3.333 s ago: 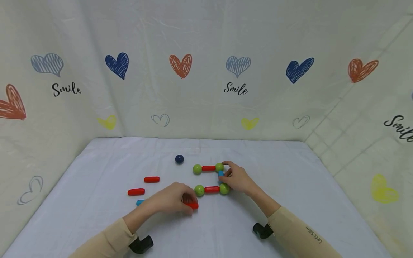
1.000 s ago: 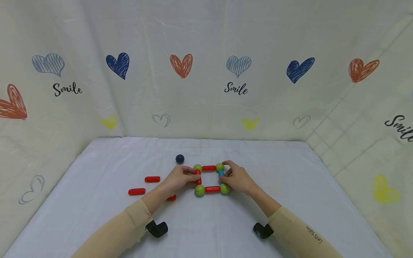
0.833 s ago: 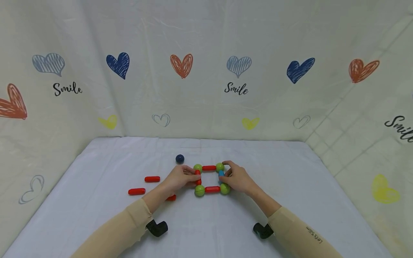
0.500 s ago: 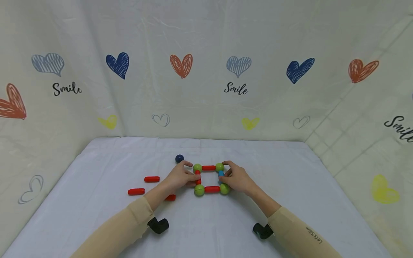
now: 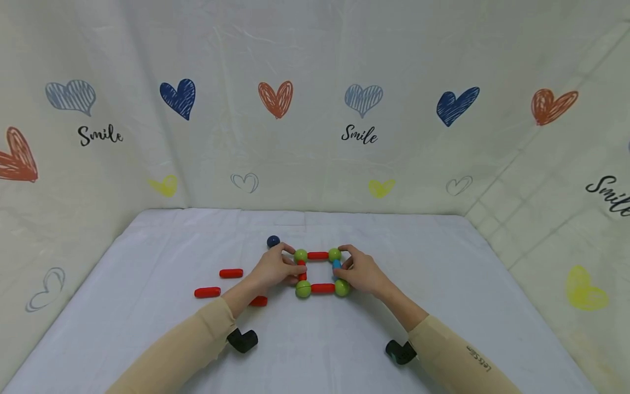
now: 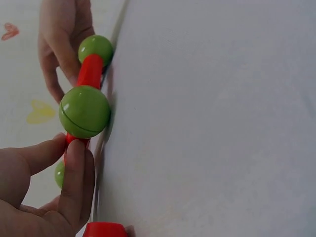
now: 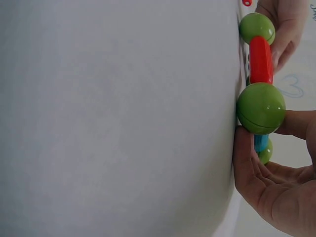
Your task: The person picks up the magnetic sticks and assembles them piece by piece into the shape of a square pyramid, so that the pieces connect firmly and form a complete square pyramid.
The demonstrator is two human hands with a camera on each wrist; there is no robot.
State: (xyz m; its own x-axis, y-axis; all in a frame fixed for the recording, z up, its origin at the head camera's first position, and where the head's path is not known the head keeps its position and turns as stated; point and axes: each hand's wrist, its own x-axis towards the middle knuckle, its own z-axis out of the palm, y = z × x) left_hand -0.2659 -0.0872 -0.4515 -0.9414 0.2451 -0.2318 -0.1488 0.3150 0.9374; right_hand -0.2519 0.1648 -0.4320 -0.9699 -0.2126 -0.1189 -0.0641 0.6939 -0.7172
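Four-sided frame of green balls and rods lies on the table. Its left side is a red rod, which my left hand pinches between thumb and fingers, the index finger reaching to the far left green ball. My right hand grips the blue rod on the right side, a fingertip at the far right green ball. Red rods form the far side and the near side. The near left green ball and near right green ball stand out in the wrist views.
A dark blue ball sits behind my left hand. Loose red rods lie left of the frame, one farther back, one at far left, and one partly hidden by the left forearm. White cloth covers the table.
My left hand has carried the red rod from the front into the frame's left side. Its index finger has since lifted and moved to the far left ball. The right hand stays put.
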